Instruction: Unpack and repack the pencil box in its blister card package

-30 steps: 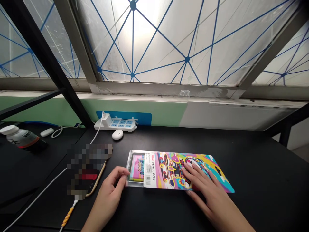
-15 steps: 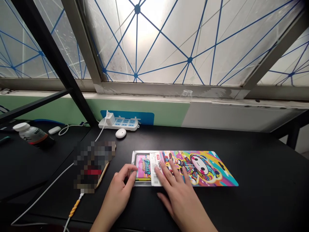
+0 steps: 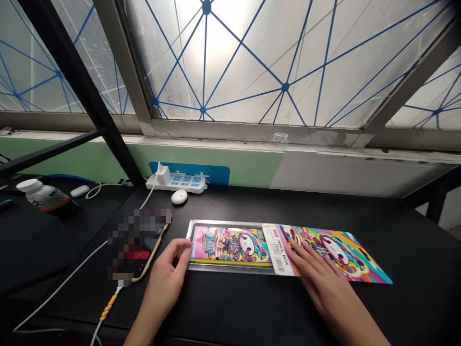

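Observation:
A colourful pencil box [image 3: 230, 244] with a cartoon figure lies in a clear plastic tray [image 3: 230, 269] on the black desk. My left hand [image 3: 167, 269] pinches the tray's left end between thumb and fingers. The printed backing card [image 3: 360, 269], with a white "PENCIL BOX" label strip [image 3: 278, 250] at its left end, overlaps the right part of the tray. My right hand [image 3: 326, 281] lies flat on this card, fingers stretched out and pointing up to the left. The tray's right end is hidden under the card.
A phone-like item [image 3: 153, 254], partly blurred out, lies left of my left hand with a white cable [image 3: 104, 315] attached. A power strip [image 3: 187, 181], a white earbud case [image 3: 179, 196] and a bottle [image 3: 46, 196] stand further back. A slanted black frame bar [image 3: 90, 101] rises at left.
My right hand and the backing card have slid right, uncovering much more of the pencil box. My left hand, still at the tray's end, has shifted slightly left.

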A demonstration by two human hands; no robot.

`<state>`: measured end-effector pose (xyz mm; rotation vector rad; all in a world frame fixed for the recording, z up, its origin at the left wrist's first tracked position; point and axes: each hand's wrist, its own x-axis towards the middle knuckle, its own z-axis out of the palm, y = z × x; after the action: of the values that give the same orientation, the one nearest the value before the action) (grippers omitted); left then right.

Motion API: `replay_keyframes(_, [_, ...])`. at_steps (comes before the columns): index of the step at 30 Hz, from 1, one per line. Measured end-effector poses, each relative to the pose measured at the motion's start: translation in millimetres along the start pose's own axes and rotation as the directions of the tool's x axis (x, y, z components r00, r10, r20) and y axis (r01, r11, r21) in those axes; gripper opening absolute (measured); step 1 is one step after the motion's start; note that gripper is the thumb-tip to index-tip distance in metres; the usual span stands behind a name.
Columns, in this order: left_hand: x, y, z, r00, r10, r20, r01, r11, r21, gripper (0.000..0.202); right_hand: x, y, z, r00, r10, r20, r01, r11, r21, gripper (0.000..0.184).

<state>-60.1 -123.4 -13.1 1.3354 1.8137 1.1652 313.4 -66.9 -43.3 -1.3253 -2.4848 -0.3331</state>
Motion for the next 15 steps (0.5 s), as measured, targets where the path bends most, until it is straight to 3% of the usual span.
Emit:
replay_keyframes(3, [2, 7, -2.1, 0.993, 0.098, -0.063, -0.083, 0.976, 0.203, 0.030, -8, 7, 1, 0.998, 0.017, -0.054, -0.019, 0.999, -0.034, 0.059])
replay_keyframes(6, [3, 27, 8.6, 0.935, 0.319, -0.152, -0.246, 0.897, 0.368, 0.031, -3, 1, 3, 0.998, -0.002, -0.065, -0.001, 0.999, -0.048, 0.064])
replay_keyframes(8, [5, 43, 24.1, 0.901, 0.433, 0.006, -0.400, 0.826, 0.397, 0.033, 6, -5, 6, 0.997, -0.060, -0.038, 0.058, 0.997, -0.047, 0.070])
replay_keyframes(11, [15, 58, 50.6, 0.823, 0.409, 0.394, -0.556, 0.718, 0.419, 0.046, 24, -6, 10, 0.992, -0.129, -0.007, 0.129, 0.991, -0.017, 0.078])
replay_keyframes(13, [28, 60, 62.7, 0.797, 0.346, 0.496, -0.578, 0.674, 0.460, 0.058, 36, 0, 12, 0.989, -0.149, 0.006, 0.149, 0.989, 0.002, 0.082])
replay_keyframes(15, [43, 59, 67.2, 0.786, 0.313, 0.533, -0.585, 0.656, 0.477, 0.064, 44, 11, 11, 0.981, -0.189, 0.037, 0.188, 0.982, 0.019, 0.085])
